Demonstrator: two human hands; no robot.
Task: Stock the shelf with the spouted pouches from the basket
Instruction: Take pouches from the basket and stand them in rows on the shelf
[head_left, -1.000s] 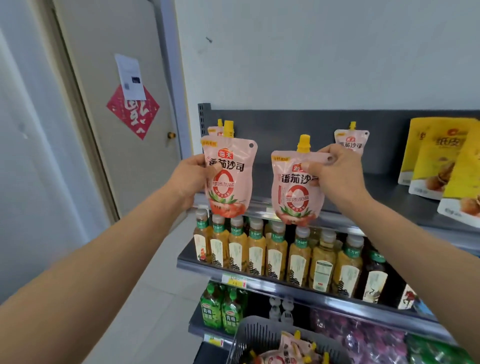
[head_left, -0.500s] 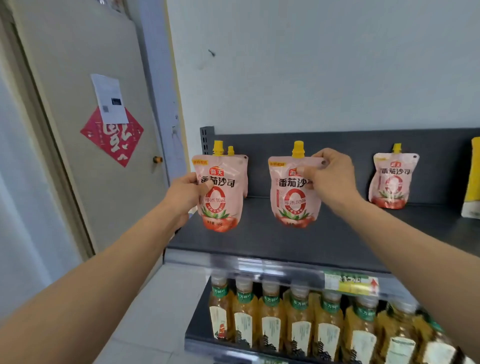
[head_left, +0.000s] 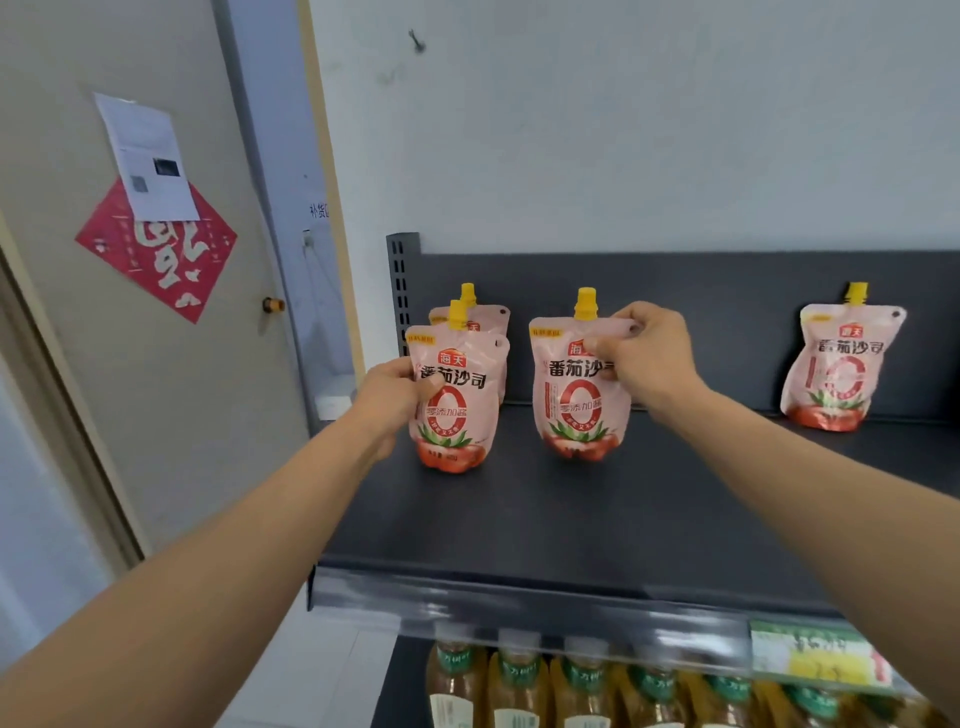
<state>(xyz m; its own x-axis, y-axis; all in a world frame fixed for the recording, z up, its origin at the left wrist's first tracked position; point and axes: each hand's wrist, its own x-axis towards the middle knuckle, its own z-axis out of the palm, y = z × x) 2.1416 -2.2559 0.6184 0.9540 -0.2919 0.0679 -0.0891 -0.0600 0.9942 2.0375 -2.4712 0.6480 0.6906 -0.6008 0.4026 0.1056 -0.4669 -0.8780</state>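
My left hand (head_left: 392, 397) grips a pink spouted pouch (head_left: 456, 402) at frame centre; my right hand (head_left: 647, 358) pinches another pouch (head_left: 574, 400) by its top. Both stand upright on the dark shelf (head_left: 571, 519); a third pouch (head_left: 836, 369) sits far right, bottles (head_left: 519, 686) below.

One head-worn wide-angle view, looking forward and slightly down along both outstretched forearms, close to the dark top shelf (head_left: 597, 525), wall behind, door at left

two pink yellow-capped pouches stand upright on the shelf (head_left: 571, 519): left pouch (head_left: 454, 405) in the left hand (head_left: 395, 395), right pouch (head_left: 579, 395) in the right hand (head_left: 649, 353).
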